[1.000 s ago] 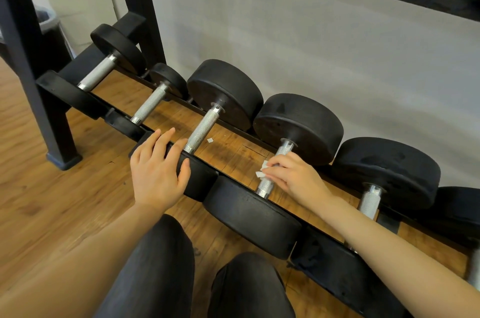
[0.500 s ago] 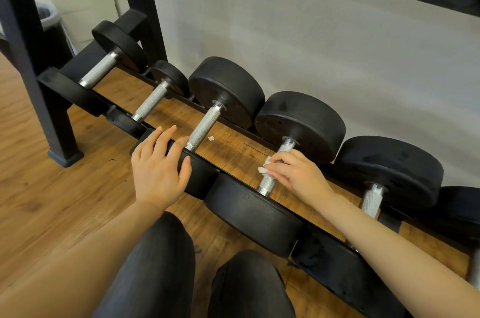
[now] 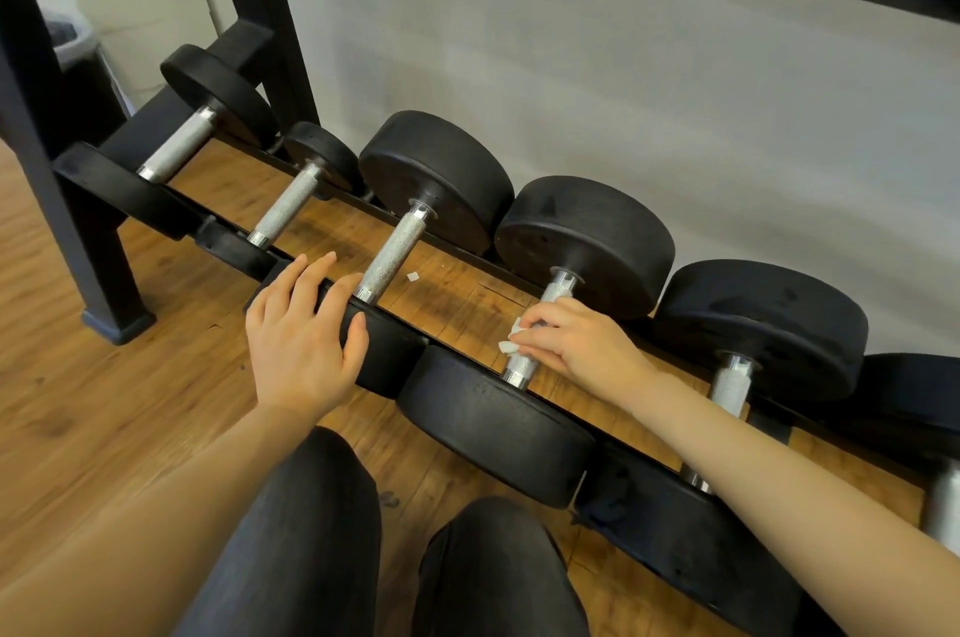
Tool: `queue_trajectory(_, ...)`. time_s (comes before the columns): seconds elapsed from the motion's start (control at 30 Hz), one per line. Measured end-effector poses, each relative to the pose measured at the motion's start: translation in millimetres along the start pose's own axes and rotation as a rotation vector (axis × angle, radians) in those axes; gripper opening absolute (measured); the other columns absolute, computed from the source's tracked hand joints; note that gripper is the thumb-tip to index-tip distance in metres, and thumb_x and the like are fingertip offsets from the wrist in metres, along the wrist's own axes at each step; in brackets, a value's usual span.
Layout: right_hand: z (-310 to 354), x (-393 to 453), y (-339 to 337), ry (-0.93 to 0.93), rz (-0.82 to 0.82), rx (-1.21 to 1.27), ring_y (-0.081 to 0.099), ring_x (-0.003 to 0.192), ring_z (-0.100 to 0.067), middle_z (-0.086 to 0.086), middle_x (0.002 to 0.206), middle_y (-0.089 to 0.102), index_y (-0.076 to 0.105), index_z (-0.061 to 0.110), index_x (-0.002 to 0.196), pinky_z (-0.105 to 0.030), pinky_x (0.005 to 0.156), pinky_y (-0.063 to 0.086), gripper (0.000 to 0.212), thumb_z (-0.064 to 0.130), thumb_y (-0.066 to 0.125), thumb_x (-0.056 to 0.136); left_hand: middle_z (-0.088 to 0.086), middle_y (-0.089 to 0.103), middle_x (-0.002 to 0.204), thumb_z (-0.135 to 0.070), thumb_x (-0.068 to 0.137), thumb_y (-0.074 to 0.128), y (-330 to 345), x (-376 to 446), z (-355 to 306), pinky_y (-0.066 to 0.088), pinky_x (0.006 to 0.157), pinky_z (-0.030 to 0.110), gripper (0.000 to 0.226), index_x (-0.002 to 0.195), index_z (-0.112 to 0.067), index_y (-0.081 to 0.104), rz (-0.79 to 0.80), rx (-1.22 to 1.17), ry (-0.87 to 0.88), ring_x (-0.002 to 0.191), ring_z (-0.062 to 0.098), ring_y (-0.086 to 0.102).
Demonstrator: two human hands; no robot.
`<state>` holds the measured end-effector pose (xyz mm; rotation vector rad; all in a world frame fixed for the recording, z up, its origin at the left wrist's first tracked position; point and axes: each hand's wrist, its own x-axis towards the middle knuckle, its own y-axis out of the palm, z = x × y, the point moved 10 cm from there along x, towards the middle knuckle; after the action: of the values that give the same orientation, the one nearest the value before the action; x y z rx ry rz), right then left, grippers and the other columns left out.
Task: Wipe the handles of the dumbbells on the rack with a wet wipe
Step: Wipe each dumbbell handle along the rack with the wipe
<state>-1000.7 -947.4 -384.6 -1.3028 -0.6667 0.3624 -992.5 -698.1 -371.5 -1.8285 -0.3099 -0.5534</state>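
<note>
Looking down from the head cam, the only view here: the right hand point(image 3: 582, 350) has its fingers curled over the handle of the fourth dumbbell point(image 3: 535, 324) from the left, pinching a small white wet wipe point(image 3: 511, 340) against the knurled metal. The left hand point(image 3: 301, 340) is flat, fingers straight and a bit spread, resting on the near head of the third dumbbell point(image 3: 384, 350) and gripping nothing.

What could go sideways, as I see it:
- The wipe looks tiny and bunched up, so it probably only covers part of the bar. The underside could easily get missed unless the hand twists round it.
- That knurling is rough. It could shred a damp wipe, and there's a little white scrap point(image 3: 413, 276) on the wooden floor under the rack point(image 3: 467, 293), though I can't tell what it is.
- The heads are round, so leaning on one could roll it on the rail.

The wipe itself: white, crumpled, mostly hidden under the fingers, only a corner poking out on the left of the bar. The handles are silver, cross-hatched, set between matte black heads; the fifth handle point(image 3: 730, 381) sits just right of the wrist.
</note>
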Motion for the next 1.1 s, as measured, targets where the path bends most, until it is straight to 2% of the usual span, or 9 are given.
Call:
queue_trajectory(0.13,-3.6,-2.1,-4.3,0.053,-0.039,0.037,0.054,0.098,-0.014,0.003,0.109,0.061,0.071,0.019,0.11,-0.031,0.069,0.055,0.026,0.029,0.055,0.092,0.012,0.052,0.141,-0.039,0.094,0.037,-0.6,0.0,0.4,0.031,0.107,0.056,0.049,0.126,-0.014,0.063,-0.009,-0.006,0.001,0.138,0.034,0.038)
queue_trajectory(0.27,8.5,-8.2,4.0,0.025,0.006,0.07,0.054,0.102,-0.014,0.002,0.112,0.06,0.07,0.019,0.112,-0.03,0.072,0.055,0.03,0.032,0.051,0.093,0.011,0.052,0.142,-0.038,0.093,0.038,-1.3,-0.7,0.9,0.03,0.108,0.055,0.048,0.126,-0.015,0.063,-0.02,-0.011,-0.002,0.138,0.033,0.038)
queue_trajectory(0.47,-5.3,-9.1,-2.0,0.116,-0.102,0.103,0.057,0.104,-0.019,-0.002,0.111,0.062,0.072,0.015,0.109,-0.035,0.074,0.056,0.028,0.027,0.056,0.09,0.011,0.051,0.143,-0.037,0.094,0.04,-0.2,-2.4,0.3,0.031,0.106,0.054,0.045,0.127,-0.014,0.061,-0.029,0.002,0.006,0.139,0.033,0.037)
queue_trajectory(0.87,-5.4,-9.6,2.3,0.109,-0.085,0.137,0.053,0.103,-0.014,0.003,0.111,0.059,0.071,0.02,0.11,-0.033,0.074,0.055,0.033,0.036,0.049,0.092,0.011,0.045,0.149,-0.04,0.099,0.032,3.7,-2.5,0.4,0.029,0.112,0.052,0.049,0.132,-0.014,0.058,0.091,0.051,-0.013,0.143,0.032,0.032)
queue_trajectory(1.1,-8.3,-12.6,5.0,0.117,-0.123,0.142,0.054,0.102,-0.015,0.003,0.111,0.059,0.072,0.02,0.109,-0.026,0.074,0.051,0.021,0.021,0.067,0.089,0.01,0.033,0.157,-0.042,0.101,0.035,2.7,-2.6,-5.0,0.019,0.119,0.048,0.049,0.141,-0.016,0.05,0.193,0.098,-0.067,0.149,0.029,0.02)
